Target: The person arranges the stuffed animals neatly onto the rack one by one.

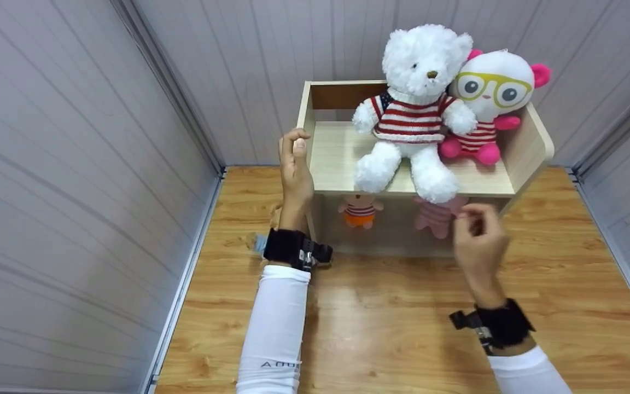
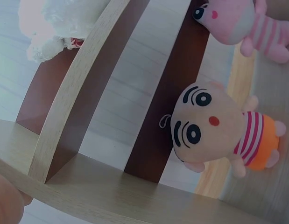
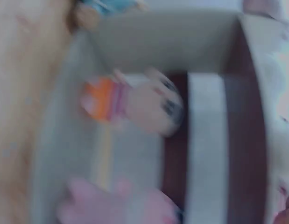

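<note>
My left hand point(image 1: 296, 169) grips the front edge of the left side panel of a pale wooden two-tier shelf point(image 1: 337, 158). On the top tier sit a white teddy bear point(image 1: 413, 117) in a striped sweater and a plush panda point(image 1: 493, 90) with pink ears and yellow glasses. The lower tier holds a plush doll point(image 2: 209, 126) in orange shorts and a pink striped plush toy point(image 2: 256, 28). Blurred, my right hand point(image 1: 482, 238) hovers before the lower tier's right end, fingers loosely bent, seemingly holding nothing; it partly covers the pink toy in the head view.
Another doll in blue point(image 3: 111, 5) lies outside the shelf's left side, mostly hidden behind my left wrist in the head view. Grey panel walls point(image 1: 74, 137) stand left, right and behind. Wooden flooring point(image 1: 380, 328) stretches before the shelf.
</note>
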A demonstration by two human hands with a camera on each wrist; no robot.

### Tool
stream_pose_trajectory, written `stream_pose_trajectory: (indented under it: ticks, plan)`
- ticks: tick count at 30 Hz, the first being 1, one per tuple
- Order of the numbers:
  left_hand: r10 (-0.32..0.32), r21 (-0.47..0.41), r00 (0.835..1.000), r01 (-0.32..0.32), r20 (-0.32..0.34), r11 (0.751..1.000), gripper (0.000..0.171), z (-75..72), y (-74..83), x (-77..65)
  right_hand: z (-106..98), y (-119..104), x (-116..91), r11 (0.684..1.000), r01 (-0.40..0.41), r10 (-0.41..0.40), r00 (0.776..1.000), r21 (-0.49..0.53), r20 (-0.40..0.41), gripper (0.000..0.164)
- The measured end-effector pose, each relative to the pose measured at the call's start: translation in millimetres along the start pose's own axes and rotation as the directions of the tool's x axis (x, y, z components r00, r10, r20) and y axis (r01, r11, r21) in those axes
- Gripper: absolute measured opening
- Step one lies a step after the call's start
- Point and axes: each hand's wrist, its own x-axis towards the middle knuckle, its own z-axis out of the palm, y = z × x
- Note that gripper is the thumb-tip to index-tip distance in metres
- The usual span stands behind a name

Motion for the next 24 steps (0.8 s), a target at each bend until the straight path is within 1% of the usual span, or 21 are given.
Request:
stream_pose_trajectory:
  ticks: [2, 3, 4, 5, 6, 7, 8, 9, 10, 11, 14, 15, 17, 19, 20, 22, 24]
  plan:
    - [0.000, 0.001, 1.000, 0.000, 0.002, 1.000, 0.034, -0.6, 0.2, 0.0, -13, -5, 24, 0.999, 0.050, -0.048, 0.992, 0.013, -0.117, 0.012]
    - [-0.001, 0.001, 1.000, 0.001, 0.004, 1.000, 0.033, -0.7, 0.5, 0.0, -19, -6, 39, 0.998, 0.069, -0.069, 0.984, -0.005, -0.163, 0.016]
    - [-0.002, 0.002, 1.000, 0.002, 0.006, 1.000, 0.033, -0.9, 0.8, 0.0, -24, -7, 53, 0.997, 0.066, -0.073, 0.977, -0.037, -0.200, 0.018]
    - [-0.003, 0.003, 1.000, 0.003, 0.009, 1.000, 0.032, -1.0, 1.0, 0.1, -29, -8, 68, 0.996, 0.048, -0.062, 0.976, -0.072, -0.208, 0.023]
    - [-0.004, 0.004, 1.000, 0.004, 0.010, 1.000, 0.032, -1.1, 1.0, 0.1, -34, -9, 82, 0.994, 0.014, -0.036, 0.979, -0.112, -0.199, 0.028]
    - [-0.005, 0.006, 1.000, 0.005, 0.012, 1.000, 0.032, -1.3, 0.9, 0.0, -38, -10, 95, 0.988, -0.031, 0.005, 0.985, -0.148, -0.171, 0.034]
    - [-0.008, 0.006, 1.000, 0.008, 0.013, 1.000, 0.032, -1.7, 1.2, -0.3, -42, -10, 106, 0.978, -0.069, 0.045, 0.991, -0.197, -0.124, 0.040]
    - [-0.010, 0.007, 1.000, 0.010, 0.012, 1.000, 0.032, -2.3, 1.4, -0.8, -45, -10, 116, 0.963, -0.086, 0.075, 0.996, -0.255, -0.055, 0.044]
    - [-0.010, 0.008, 1.000, 0.010, 0.013, 1.000, 0.032, -1.6, 1.3, -0.7, -47, -9, 124, 0.946, -0.097, 0.108, 0.994, -0.309, 0.017, 0.045]
    - [-0.010, 0.009, 1.000, 0.009, 0.015, 1.000, 0.032, -1.0, 1.2, -0.5, -49, -8, 131, 0.928, -0.088, 0.127, 0.988, -0.363, 0.086, 0.046]
    - [-0.009, 0.017, 1.000, 0.008, 0.019, 1.000, 0.033, 0.2, 1.4, -0.2, -51, -7, 144, 0.875, -0.014, 0.144, 0.962, -0.483, 0.233, 0.048]
    - [-0.009, 0.018, 1.000, 0.009, 0.022, 1.000, 0.033, 0.6, 1.5, 0.1, -51, -8, 148, 0.859, 0.015, 0.144, 0.952, -0.512, 0.270, 0.049]
    - [-0.010, 0.019, 1.000, 0.010, 0.027, 1.000, 0.037, 1.1, 1.6, 0.9, -50, -12, 155, 0.808, 0.062, 0.165, 0.931, -0.585, 0.326, 0.051]
    - [-0.011, 0.018, 0.999, 0.010, 0.030, 1.000, 0.047, 1.2, 1.8, 0.9, -48, -16, 162, 0.761, 0.104, 0.197, 0.903, -0.640, 0.381, 0.049]
    - [-0.010, 0.017, 1.000, 0.009, 0.029, 1.000, 0.053, 1.1, 1.7, 1.0, -47, -17, 166, 0.743, 0.130, 0.206, 0.889, -0.657, 0.408, 0.046]
    - [-0.007, 0.017, 1.000, 0.007, 0.022, 1.000, 0.068, 0.4, 1.7, 1.0, -44, -20, 172, 0.715, 0.171, 0.225, 0.862, -0.678, 0.454, 0.045]
    - [-0.001, 0.017, 1.000, 0.001, 0.016, 1.000, 0.079, -0.2, 1.8, 1.1, -42, -21, 174, 0.707, 0.185, 0.231, 0.851, -0.682, 0.471, 0.049]
